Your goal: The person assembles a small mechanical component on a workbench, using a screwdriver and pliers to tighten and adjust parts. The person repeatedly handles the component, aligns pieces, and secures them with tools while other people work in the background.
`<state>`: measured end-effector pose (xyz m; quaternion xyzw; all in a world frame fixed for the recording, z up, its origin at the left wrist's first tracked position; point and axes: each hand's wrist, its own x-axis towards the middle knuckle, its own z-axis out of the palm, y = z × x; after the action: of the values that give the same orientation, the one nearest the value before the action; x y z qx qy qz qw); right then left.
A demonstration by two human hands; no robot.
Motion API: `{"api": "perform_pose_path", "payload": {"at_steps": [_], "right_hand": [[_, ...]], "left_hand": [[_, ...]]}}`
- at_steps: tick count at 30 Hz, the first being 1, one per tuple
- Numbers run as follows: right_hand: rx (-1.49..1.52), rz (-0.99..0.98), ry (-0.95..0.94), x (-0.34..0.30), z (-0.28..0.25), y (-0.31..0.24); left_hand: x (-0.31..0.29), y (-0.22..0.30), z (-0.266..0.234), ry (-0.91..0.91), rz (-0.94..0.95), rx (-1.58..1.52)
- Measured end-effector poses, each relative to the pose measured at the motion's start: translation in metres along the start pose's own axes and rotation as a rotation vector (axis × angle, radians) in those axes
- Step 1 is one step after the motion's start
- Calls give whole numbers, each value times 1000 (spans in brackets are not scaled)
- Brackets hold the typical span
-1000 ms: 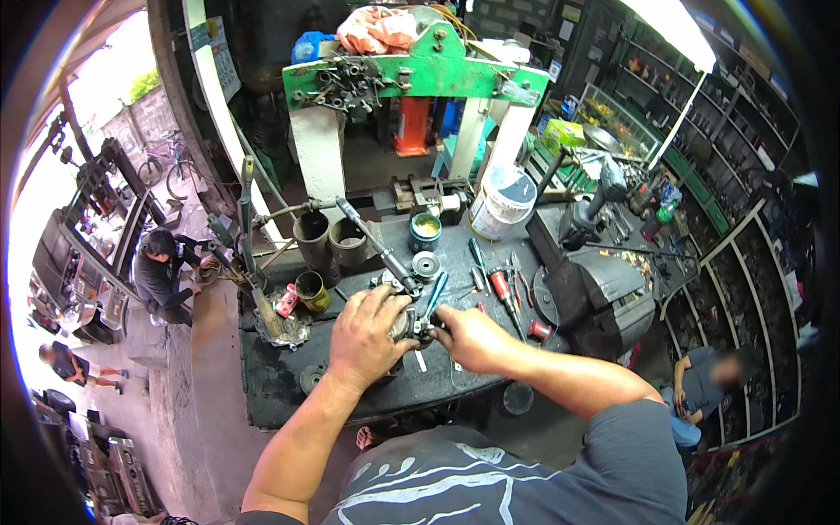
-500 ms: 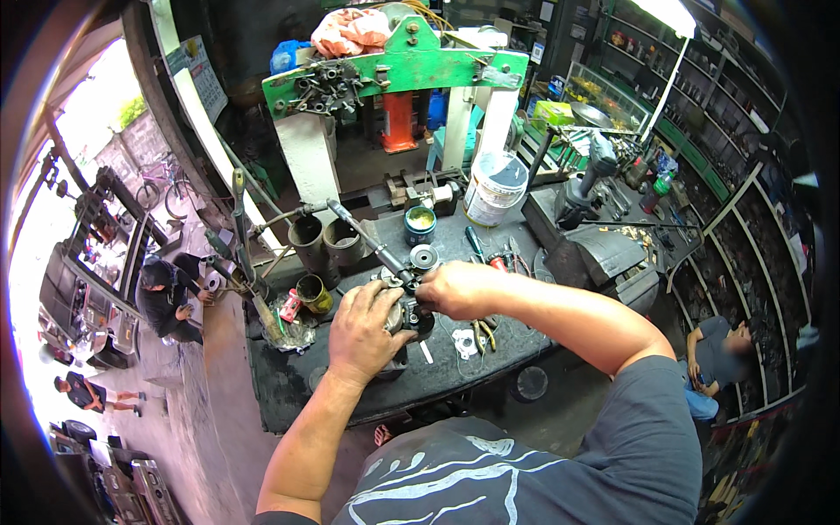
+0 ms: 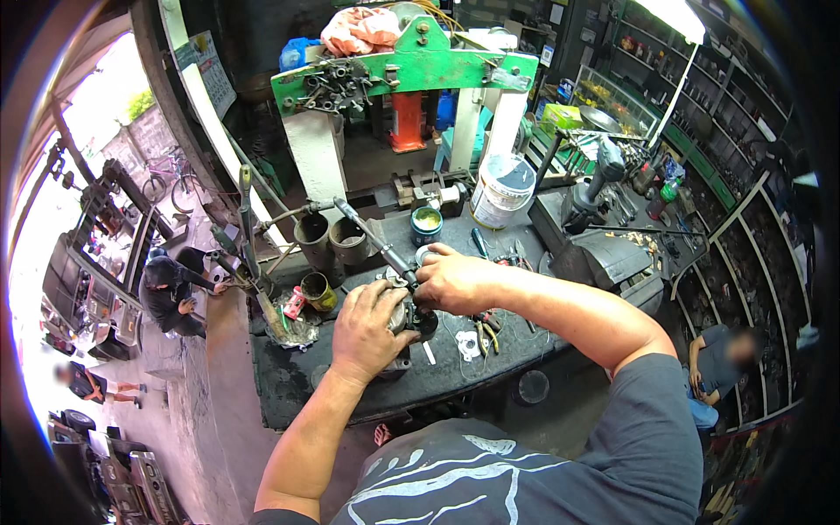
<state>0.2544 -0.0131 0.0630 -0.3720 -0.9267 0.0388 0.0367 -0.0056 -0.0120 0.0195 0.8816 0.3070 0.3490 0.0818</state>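
Largest in our view is the press-like frame (image 3: pixel 398 80), its green crossbeam set on white posts beyond our dark counter (image 3: pixel 293 385). On the counter we have a white bucket (image 3: pixel 502 197) at the far right and, farther left, two open metal cylinders (image 3: pixel 313 249) standing side by side. A long metal bar (image 3: pixel 394 257) slants down toward our right hand, its near end just beside it. Our left hand (image 3: pixel 367 324) lies over a round metal assembly (image 3: pixel 399 317) near the front of the counter, fingers bent across it and thumb on its near side. Our right hand (image 3: pixel 451 280) is curled at its far right side; its fingertips are hidden, so we cannot tell whether they pinch anything. Smaller still are a blue-green tub (image 3: pixel 426 231) of yellow stuff, pliers (image 3: pixel 481 334) and a thin, pale cut-out plate (image 3: pixel 466 345) beside them.
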Motion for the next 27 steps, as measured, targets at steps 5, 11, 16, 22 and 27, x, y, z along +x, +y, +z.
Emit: {"api": "perform_pose_path", "payload": {"at_steps": [5,11,16,22,27], "right_hand": [[423,611,-131,-12,8,-50],[255,485,17,-24,16,-44],[-62,16,2,-2,6,-4],[485,695,-50,-17,14,-68],[284,516,3,-22,17,-49]], "left_hand": [[-2,2,1,33,1,20],[-1,-2,1,28,13,2],[0,0,1,-6,-16,4],[-3,0,3,46,-7,5],[-2,-1,3,35,0,-6]]}}
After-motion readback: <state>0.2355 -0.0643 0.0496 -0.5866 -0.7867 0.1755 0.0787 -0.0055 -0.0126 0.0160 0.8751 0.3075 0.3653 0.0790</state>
